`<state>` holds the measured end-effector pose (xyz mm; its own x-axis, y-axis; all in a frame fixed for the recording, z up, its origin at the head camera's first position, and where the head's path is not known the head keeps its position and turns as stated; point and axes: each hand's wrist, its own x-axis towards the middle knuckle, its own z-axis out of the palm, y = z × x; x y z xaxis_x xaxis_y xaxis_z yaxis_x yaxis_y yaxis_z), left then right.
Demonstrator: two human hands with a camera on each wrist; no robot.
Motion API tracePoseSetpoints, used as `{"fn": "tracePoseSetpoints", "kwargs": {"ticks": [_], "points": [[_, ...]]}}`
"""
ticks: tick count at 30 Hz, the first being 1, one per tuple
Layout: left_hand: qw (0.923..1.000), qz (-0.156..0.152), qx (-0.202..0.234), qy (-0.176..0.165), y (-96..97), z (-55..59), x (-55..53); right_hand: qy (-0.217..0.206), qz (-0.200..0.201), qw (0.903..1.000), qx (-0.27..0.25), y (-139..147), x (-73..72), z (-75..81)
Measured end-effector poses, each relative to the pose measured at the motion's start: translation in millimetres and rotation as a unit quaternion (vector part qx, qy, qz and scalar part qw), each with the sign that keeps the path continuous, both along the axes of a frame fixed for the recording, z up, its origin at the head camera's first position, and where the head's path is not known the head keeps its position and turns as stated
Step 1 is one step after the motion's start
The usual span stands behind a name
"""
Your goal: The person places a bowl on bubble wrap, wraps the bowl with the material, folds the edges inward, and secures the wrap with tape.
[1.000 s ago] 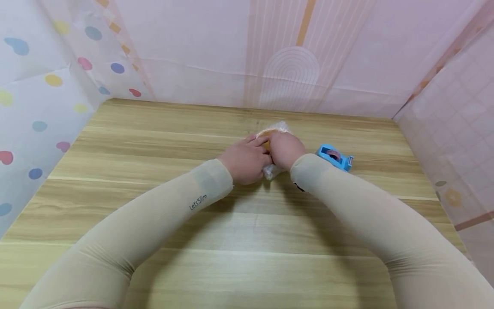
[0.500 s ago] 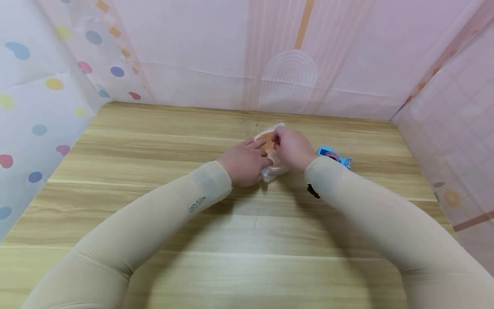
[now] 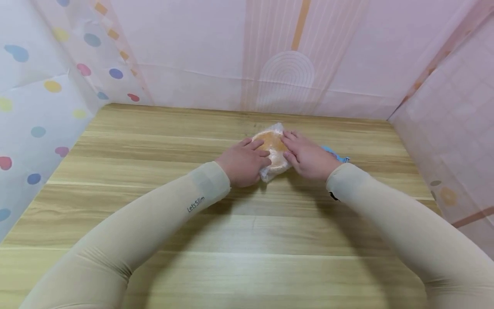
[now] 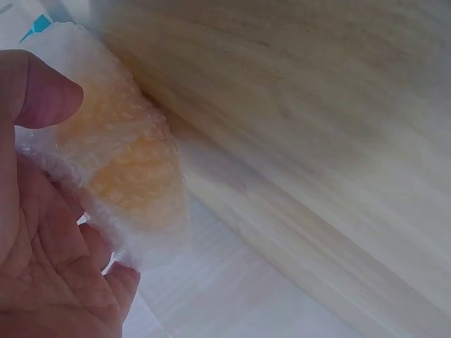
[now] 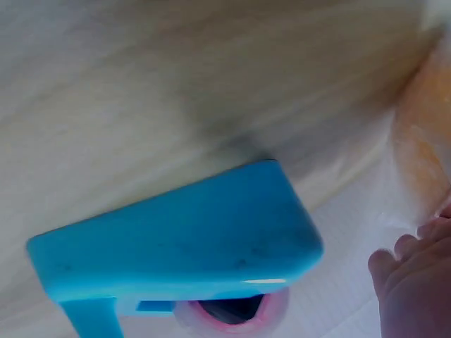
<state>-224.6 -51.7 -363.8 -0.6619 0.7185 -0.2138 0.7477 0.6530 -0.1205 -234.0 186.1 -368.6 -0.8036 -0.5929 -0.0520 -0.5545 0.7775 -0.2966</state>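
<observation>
An orange, round-looking thing wrapped in bubble wrap (image 3: 273, 143) lies on the wooden table near its back edge. My left hand (image 3: 242, 164) rests on the left side of the bundle, fingers spread over the wrap. From the right, my right hand (image 3: 311, 159) lays its extended fingers along the opposite edge. In the left wrist view the wrap's layers (image 4: 134, 162) overlap across the orange thing, and the left thumb (image 4: 53, 95) lies over one end. The right fingers (image 5: 405, 250) show beside the bundle in the right wrist view.
A blue tape dispenser (image 5: 183, 232) with a roll of tape (image 5: 236, 310) stands right of the bundle, partly hidden behind my right hand in the head view. Patterned sheets (image 3: 193, 56) wall off the back and both sides of the table (image 3: 239, 231).
My right hand has drawn back rightward from the bundle's middle to its right edge, its curled fingers straightening out. More of the wrap shows. My left hand has stayed in place.
</observation>
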Motion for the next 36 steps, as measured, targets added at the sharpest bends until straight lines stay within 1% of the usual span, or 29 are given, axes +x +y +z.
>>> {"fn": "tracePoseSetpoints", "kwargs": {"ticks": [3, 5, 9, 14, 20, 28, 36], "points": [[1.0000, 0.000, -0.003, 0.000, 0.4, -0.2, -0.7, -0.014, 0.007, 0.9999, -0.002, 2.3, 1.9, -4.9], [1.0000, 0.000, -0.005, 0.001, 1.3, -0.3, -1.2, -0.016, 0.010, 0.9998, -0.003, 3.4, 3.0, -7.0], [0.9999, 0.000, -0.010, 0.005, 3.2, 0.3, -1.9, -0.017, 0.010, 0.9998, -0.002, 4.0, 5.1, -8.1], [0.9996, -0.001, -0.025, 0.010, 6.1, 2.6, -4.2, -0.018, 0.012, 0.9997, 0.014, 3.2, 5.3, -7.7], [0.9993, 0.005, -0.038, -0.001, 7.4, 5.4, -8.3, -0.018, 0.014, 0.9994, 0.026, 2.0, 4.7, -8.1], [0.9985, 0.011, -0.053, -0.005, 9.2, 8.8, -10.3, -0.012, 0.018, 0.9992, 0.034, 0.8, 3.1, -9.2], [0.9978, 0.023, -0.059, -0.018, 12.3, 7.6, -14.0, -0.014, 0.021, 0.9991, 0.033, -0.9, 1.8, -8.5]]}}
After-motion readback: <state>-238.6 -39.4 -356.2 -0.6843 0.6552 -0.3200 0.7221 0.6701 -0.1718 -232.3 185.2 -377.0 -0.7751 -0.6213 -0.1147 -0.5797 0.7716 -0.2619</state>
